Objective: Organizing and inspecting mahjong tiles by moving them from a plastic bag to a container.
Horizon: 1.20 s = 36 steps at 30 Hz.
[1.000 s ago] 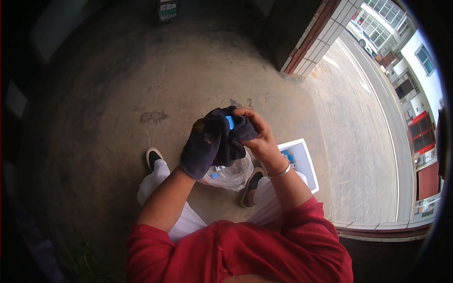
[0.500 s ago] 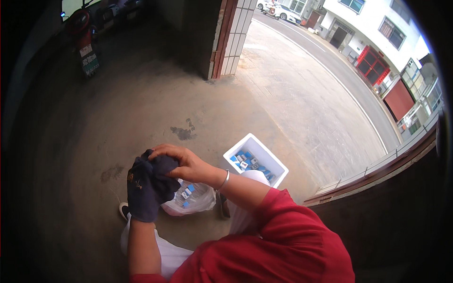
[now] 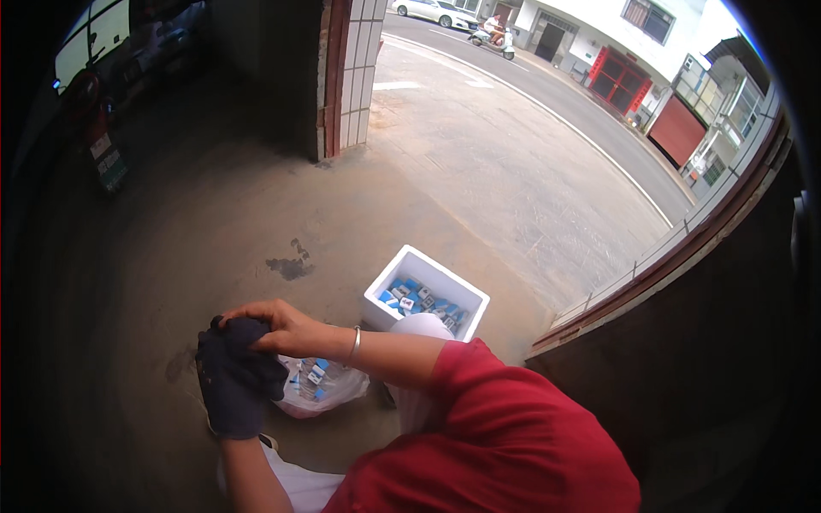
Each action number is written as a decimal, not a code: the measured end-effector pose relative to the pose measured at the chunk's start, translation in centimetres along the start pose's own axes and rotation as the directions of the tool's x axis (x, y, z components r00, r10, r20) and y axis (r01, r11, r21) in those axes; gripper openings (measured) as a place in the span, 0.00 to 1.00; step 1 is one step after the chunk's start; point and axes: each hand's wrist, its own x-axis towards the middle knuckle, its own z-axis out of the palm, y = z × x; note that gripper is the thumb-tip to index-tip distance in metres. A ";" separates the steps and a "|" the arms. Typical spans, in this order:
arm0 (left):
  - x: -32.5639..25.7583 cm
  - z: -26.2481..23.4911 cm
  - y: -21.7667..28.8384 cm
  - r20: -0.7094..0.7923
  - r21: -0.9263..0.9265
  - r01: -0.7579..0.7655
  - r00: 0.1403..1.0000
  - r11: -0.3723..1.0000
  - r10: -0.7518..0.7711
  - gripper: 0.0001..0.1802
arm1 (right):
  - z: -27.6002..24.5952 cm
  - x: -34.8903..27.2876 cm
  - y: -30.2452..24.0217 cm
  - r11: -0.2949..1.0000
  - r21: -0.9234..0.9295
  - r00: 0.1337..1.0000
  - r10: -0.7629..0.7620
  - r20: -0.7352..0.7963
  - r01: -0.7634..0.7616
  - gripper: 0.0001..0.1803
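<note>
Dark navy cloth (image 3: 229, 385), which looks like a work glove, covers my left hand (image 3: 235, 406) down to the wrist. Its fingers are hidden under the dark folds, so their pose does not show. My right hand (image 3: 278, 327), bare and with a silver bangle at the wrist, reaches across from the right and grips the top of the cloth between thumb and fingers. Just beyond and beneath the hands, a clear plastic bag (image 3: 340, 395) on the floor holds several small blue-and-white pieces (image 3: 316, 373).
A white foam box (image 3: 469, 289) with many small blue-and-white pieces stands beyond my right knee (image 3: 423, 325). A tiled pillar (image 3: 355, 85) flanks the doorway onto a street with a white car (image 3: 436, 12) and a scooter (image 3: 493, 38). A parked motorbike (image 3: 98, 128) is at far left.
The view has swung, so the surroundings sit farther left. My right hand keeps its grip on the dark cloth over my left hand. A scooter now shows fully on the street.
</note>
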 end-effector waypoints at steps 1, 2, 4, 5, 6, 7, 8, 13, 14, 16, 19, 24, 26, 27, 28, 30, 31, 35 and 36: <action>-0.1 0.9 0.3 -0.045 0.062 -0.018 0.999 0.998 0.020 0.22 | -0.3 -0.2 -0.6 0.996 -0.090 1.000 -0.025 0.019 0.026 0.27; -0.2 1.9 1.0 -0.087 0.125 -0.034 0.995 0.992 0.045 0.24 | -0.5 -0.4 -1.1 0.982 -0.179 0.998 -0.045 0.040 0.051 0.27; -0.1 4.3 4.4 -0.136 -0.470 0.143 0.963 0.871 -0.232 0.28 | -0.7 -0.9 -1.8 0.976 -0.217 1.000 -0.023 0.006 0.023 0.28; -0.1 4.6 4.8 -0.198 -0.389 0.161 0.947 0.907 -0.253 0.28 | -0.8 -1.2 -2.1 0.969 -0.243 0.999 -0.035 0.004 0.035 0.27; -0.1 4.8 4.8 -0.269 -0.304 0.177 0.926 0.936 -0.263 0.28 | -0.8 -1.2 -1.9 0.963 -0.264 0.999 -0.048 0.011 0.049 0.26; 0.3 3.8 3.4 -0.283 -0.204 0.138 0.939 0.969 -0.194 0.28 | -1.1 -1.2 -1.2 0.922 -0.350 0.985 -0.174 0.014 0.168 0.24; 0.3 3.2 2.3 -0.264 -0.203 0.144 0.945 0.968 -0.196 0.28 | -1.3 -1.5 -0.5 0.918 -0.360 0.984 -0.179 -0.003 0.166 0.24; 0.4 0.9 -1.2 -0.199 0.184 0.134 0.975 0.974 -0.097 0.26 | -1.6 -2.1 -0.9 0.995 -0.098 0.992 0.008 -0.128 -0.021 0.22; 0.6 0.9 -1.5 -0.180 0.064 0.150 0.974 0.987 -0.137 0.25 | -1.8 -2.2 -1.1 0.997 -0.033 0.989 0.063 -0.132 -0.068 0.22; 0.9 0.8 -2.4 -0.139 -0.204 0.206 0.962 0.957 -0.237 0.24 | -2.6 -2.2 -0.5 1.000 -0.024 0.989 0.015 -0.146 -0.019 0.23; 1.6 3.3 -0.9 0.007 0.857 -0.130 0.970 0.499 0.242 0.23 | -3.2 -2.6 -1.1 0.978 -0.202 0.977 -0.093 -0.191 0.054 0.27; 4.3 7.5 2.9 0.184 0.938 -0.222 0.970 0.265 0.161 0.31 | -4.6 -3.0 -0.4 0.849 -0.517 0.929 -0.273 -0.252 0.109 0.29; 4.8 9.5 4.4 0.137 0.944 -0.154 0.988 0.293 0.076 0.31 | -4.9 -3.0 0.3 0.905 -0.419 0.920 -0.222 -0.323 0.071 0.27; 4.6 10.2 5.5 0.113 0.942 -0.120 0.993 0.315 0.041 0.28 | -4.8 -2.9 0.5 0.911 -0.405 0.922 -0.216 -0.322 0.073 0.27; 3.9 10.5 6.2 0.077 0.940 -0.075 0.997 0.333 0.006 0.25 | -4.7 -2.7 0.3 0.941 -0.338 0.925 -0.149 -0.349 0.024 0.27; 2.4 5.7 1.9 0.219 0.952 -0.260 0.947 0.163 0.234 0.30 | -3.8 -2.1 -0.4 0.965 -0.263 0.941 -0.083 -0.327 -0.006 0.25; 3.4 7.6 3.7 0.333 0.926 -0.364 0.911 0.095 0.245 0.31 | -3.6 -2.2 -0.7 0.964 -0.264 0.953 -0.067 -0.297 -0.014 0.25; 4.8 8.7 3.8 0.292 0.909 -0.350 0.922 0.225 0.255 0.27 | -5.2 -3.4 -1.4 0.964 -0.249 0.934 0.002 -0.357 -0.097 0.20; 4.3 7.2 2.7 0.193 0.956 -0.218 0.971 0.199 0.138 0.22 | -5.0 -3.2 -1.2 0.972 -0.194 0.929 0.051 -0.365 -0.130 0.18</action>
